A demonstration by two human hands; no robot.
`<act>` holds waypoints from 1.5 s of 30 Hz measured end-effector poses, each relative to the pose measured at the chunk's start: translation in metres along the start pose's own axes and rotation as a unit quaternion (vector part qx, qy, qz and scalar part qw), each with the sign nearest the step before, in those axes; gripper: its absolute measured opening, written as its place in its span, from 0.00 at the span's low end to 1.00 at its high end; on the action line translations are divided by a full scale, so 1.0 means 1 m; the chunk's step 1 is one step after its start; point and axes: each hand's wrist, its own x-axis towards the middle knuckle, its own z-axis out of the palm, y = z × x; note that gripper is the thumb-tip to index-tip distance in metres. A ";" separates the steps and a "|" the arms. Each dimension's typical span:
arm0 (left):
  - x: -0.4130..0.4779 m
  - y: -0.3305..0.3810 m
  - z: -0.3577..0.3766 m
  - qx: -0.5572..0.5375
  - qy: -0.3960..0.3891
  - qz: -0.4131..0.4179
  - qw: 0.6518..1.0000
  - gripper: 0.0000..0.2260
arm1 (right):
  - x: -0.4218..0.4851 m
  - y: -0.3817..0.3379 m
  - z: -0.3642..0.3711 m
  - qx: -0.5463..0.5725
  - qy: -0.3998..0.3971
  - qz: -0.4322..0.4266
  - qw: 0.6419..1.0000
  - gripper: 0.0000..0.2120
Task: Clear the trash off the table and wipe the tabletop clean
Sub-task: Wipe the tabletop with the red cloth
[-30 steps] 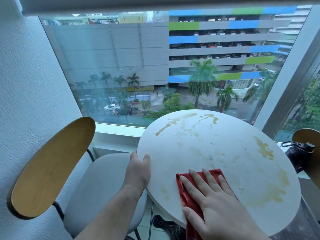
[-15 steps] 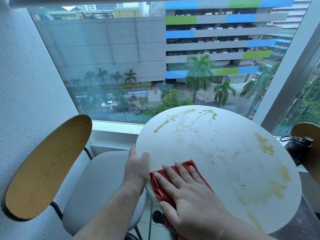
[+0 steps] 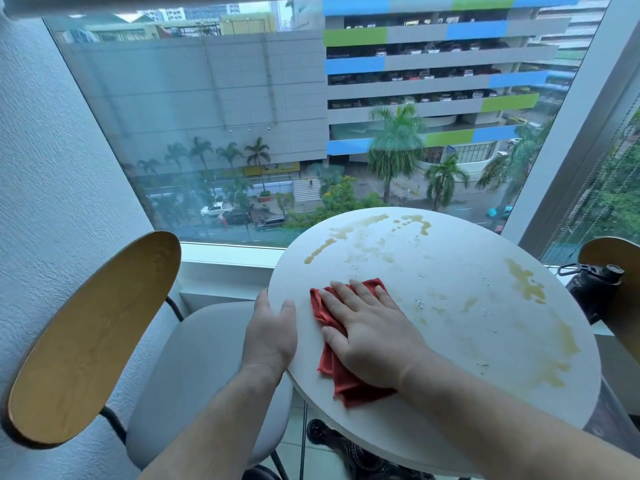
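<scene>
- Head view, hands: the right hand (image 3: 367,327) lies flat on a red cloth (image 3: 346,386) at the near-left part of the round white tabletop (image 3: 450,344). Its fingers (image 3: 346,296) are straight, slightly spread, and press the cloth down, pointing far and a little left.
- The left hand (image 3: 270,334) holds the tabletop's left rim just beside the cloth. Its thumb lies on top. The other fingers are mostly hidden by the rim, so I cannot tell how far they curl.
- Head view, the key relation: the cloth's long axis runs near to far under the palm, and almost all the dirt lies right of and beyond it.
- White crumbs (image 3: 419,303) sit just right of the little finger.
- A yellow-brown spill (image 3: 346,233) streaks the far edge, straight ahead of the fingertips.
- A second stain (image 3: 526,282) marks the right side, and a third (image 3: 554,372) the near right, both well apart from the cloth.
- The right hand is the one placed for this, and wiping looks barely begun. Strokes towards the far edge and then to the right would cover what remains.
- Head view, room: the tabletop is smooth and matte.
- A grey-seated chair (image 3: 194,358) with a wooden back stands to the left, against a textured wall (image 3: 41,168).
- A dark bottle (image 3: 595,289) rests off the tabletop to the right.
- A large window (image 3: 242,116) beyond overlooks a street.
</scene>
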 end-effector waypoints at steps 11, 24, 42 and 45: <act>0.047 0.031 0.000 0.169 -0.045 -0.014 0.985 0.23 | -0.039 0.036 -0.014 -0.013 -0.035 -0.029 0.999 0.32; 0.065 0.029 0.009 0.270 -0.030 0.045 0.961 0.23 | -0.019 -0.007 -0.002 -0.022 -0.008 -0.068 0.997 0.31; 0.056 0.033 0.004 0.258 -0.036 0.024 0.965 0.22 | 0.010 0.041 -0.011 -0.023 -0.015 0.034 0.999 0.33; 0.055 0.033 0.003 0.250 -0.036 0.024 0.967 0.21 | -0.007 0.051 -0.013 -0.021 -0.014 0.056 0.998 0.33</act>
